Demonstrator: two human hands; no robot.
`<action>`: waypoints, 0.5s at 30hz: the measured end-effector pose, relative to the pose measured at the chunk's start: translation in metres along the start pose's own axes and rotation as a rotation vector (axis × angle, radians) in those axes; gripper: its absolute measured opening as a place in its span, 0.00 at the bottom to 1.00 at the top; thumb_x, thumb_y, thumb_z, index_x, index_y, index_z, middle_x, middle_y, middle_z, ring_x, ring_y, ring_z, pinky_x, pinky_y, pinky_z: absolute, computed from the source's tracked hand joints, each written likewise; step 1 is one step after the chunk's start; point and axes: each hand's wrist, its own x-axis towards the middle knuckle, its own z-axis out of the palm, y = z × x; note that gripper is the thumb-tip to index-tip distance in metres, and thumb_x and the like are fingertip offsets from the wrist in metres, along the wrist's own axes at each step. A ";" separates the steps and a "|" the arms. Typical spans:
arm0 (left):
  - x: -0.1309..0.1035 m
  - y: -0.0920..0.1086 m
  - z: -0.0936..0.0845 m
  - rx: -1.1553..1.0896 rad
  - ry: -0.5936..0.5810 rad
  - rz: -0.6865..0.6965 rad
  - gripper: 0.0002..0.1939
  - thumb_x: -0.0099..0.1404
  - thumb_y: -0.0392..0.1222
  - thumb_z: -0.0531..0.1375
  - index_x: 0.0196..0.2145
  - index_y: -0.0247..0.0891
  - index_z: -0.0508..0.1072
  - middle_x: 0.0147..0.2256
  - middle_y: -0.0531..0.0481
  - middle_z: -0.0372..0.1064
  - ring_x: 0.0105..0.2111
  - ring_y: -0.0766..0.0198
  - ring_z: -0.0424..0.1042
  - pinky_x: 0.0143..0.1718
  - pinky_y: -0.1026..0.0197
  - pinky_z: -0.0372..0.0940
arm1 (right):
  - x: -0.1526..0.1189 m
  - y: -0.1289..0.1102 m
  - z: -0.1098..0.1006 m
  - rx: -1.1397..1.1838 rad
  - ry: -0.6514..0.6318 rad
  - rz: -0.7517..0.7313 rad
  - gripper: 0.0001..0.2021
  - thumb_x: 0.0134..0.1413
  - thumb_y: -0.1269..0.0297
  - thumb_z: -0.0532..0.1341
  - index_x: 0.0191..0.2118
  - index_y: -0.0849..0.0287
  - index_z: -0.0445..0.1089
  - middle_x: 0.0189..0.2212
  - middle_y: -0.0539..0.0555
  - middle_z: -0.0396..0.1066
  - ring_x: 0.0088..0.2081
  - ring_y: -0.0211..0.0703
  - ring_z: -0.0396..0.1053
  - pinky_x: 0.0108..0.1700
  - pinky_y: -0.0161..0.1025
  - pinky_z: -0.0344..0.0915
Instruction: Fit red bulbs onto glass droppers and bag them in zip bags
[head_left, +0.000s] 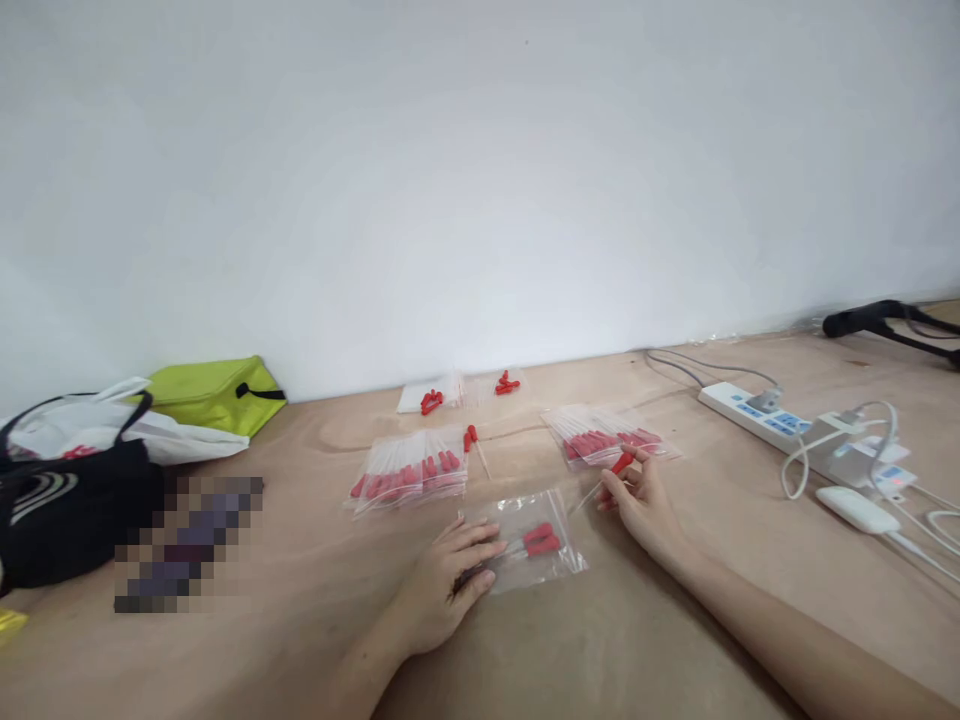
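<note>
A clear zip bag (517,575) lies flat on the table in front of me, with red-bulbed droppers (541,542) inside. My left hand (450,575) rests over the bag's left side, its fingers stretched out and apart, covering the tube ends. To the right of the bag, my right hand (637,492) pinches a dropper (621,463) near its red bulb. The thin clear tube slants down and left toward the bag's edge. Just beyond that hand is a fanned group of bagged droppers (592,440).
More bagged droppers (409,475) lie left of centre, beside loose droppers (471,436). Two small piles of red bulbs (432,402) sit near the wall. A power strip (780,425) with cables stands right. Black bag (75,525), green bag (214,390) and a pixelated object (191,545) are left.
</note>
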 end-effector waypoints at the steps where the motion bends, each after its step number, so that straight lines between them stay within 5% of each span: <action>1: 0.000 0.000 0.000 0.003 0.000 0.001 0.17 0.62 0.40 0.52 0.49 0.46 0.66 0.52 0.51 0.62 0.53 0.60 0.58 0.57 0.48 0.46 | -0.001 0.000 0.001 0.020 0.001 0.020 0.26 0.42 0.54 0.60 0.45 0.56 0.49 0.19 0.43 0.61 0.19 0.39 0.64 0.21 0.37 0.65; 10: 0.000 0.002 -0.001 0.018 0.002 0.011 0.17 0.63 0.40 0.52 0.49 0.47 0.66 0.52 0.52 0.62 0.53 0.59 0.58 0.57 0.48 0.47 | -0.011 -0.002 0.023 0.203 -0.118 0.226 0.23 0.38 0.45 0.60 0.34 0.55 0.54 0.22 0.45 0.65 0.22 0.37 0.67 0.27 0.38 0.67; 15: -0.002 0.001 0.002 0.017 0.056 -0.049 0.25 0.61 0.40 0.53 0.56 0.45 0.54 0.54 0.50 0.58 0.55 0.56 0.55 0.56 0.48 0.49 | -0.018 -0.007 0.021 0.018 -0.437 0.293 0.21 0.36 0.51 0.63 0.32 0.58 0.58 0.21 0.44 0.64 0.13 0.27 0.56 0.13 0.28 0.52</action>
